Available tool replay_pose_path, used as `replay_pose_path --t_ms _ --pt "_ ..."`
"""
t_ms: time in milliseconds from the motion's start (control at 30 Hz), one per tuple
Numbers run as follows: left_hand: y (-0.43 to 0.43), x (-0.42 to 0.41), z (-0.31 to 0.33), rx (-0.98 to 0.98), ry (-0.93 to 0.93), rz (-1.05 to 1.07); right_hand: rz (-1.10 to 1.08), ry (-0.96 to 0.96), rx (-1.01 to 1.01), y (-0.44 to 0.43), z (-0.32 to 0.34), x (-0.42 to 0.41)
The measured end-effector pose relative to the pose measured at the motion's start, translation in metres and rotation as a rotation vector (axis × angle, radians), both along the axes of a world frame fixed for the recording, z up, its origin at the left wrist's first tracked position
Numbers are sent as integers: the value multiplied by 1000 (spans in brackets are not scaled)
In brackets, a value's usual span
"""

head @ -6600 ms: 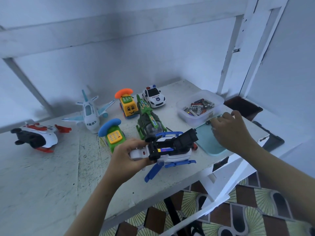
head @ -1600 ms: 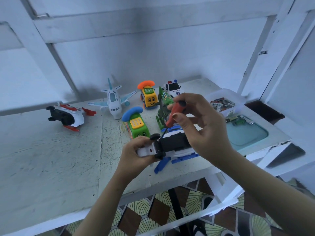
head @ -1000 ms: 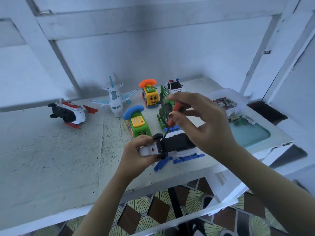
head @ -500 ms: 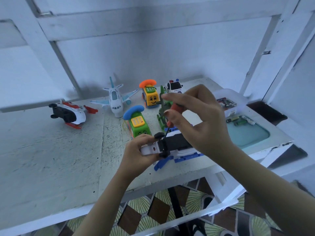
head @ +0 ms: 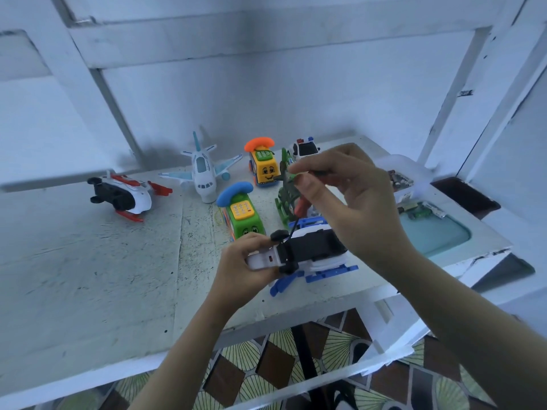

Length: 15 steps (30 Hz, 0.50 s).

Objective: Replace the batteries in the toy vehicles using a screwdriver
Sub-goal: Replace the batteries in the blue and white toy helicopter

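My left hand (head: 247, 263) grips a white, black and blue toy helicopter (head: 307, 253), turned underside up just above the table's front edge. My right hand (head: 352, 196) pinches the red handle of a small screwdriver (head: 300, 207) from above. The thin shaft slants down to the black underside of the helicopter. My right palm hides most of the handle and the toy's right end.
On the white table (head: 88, 276) stand a red-and-white helicopter (head: 124, 193), a white plane (head: 202, 173), a green phone car (head: 242, 214), a yellow phone car (head: 263, 165), a green toy (head: 285, 199) and a police car (head: 305, 149). A box of batteries (head: 401, 180) and a teal tray (head: 432, 235) sit at the right.
My right hand has brought the screwdriver to the helicopter's underside and its fingers keep shifting on the handle. The left hand still holds the toy in the same place.
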<state>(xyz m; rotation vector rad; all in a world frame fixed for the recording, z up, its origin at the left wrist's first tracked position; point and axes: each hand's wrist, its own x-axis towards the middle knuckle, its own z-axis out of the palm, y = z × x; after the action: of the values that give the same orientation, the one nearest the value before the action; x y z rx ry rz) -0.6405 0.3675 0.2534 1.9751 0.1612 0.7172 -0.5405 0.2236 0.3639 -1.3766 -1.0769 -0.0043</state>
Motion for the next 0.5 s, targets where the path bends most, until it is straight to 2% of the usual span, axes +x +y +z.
replay_pose_path --t_ms 67,100,233,333,500 --pt "0 0 0 -2 -2 0 -70 -129 -17 0 -3 1" --pt "0 -1 0 -4 -3 0 -62 -125 -8 0 -4 2" --pt "1 -1 -1 3 -2 1 61 169 107 -1 1 -6" --pt "1 -1 -1 -2 4 0 78 230 148 0 7 -8" --pt "2 -2 0 -5 19 -1 -159 -31 25 3 2 -3"
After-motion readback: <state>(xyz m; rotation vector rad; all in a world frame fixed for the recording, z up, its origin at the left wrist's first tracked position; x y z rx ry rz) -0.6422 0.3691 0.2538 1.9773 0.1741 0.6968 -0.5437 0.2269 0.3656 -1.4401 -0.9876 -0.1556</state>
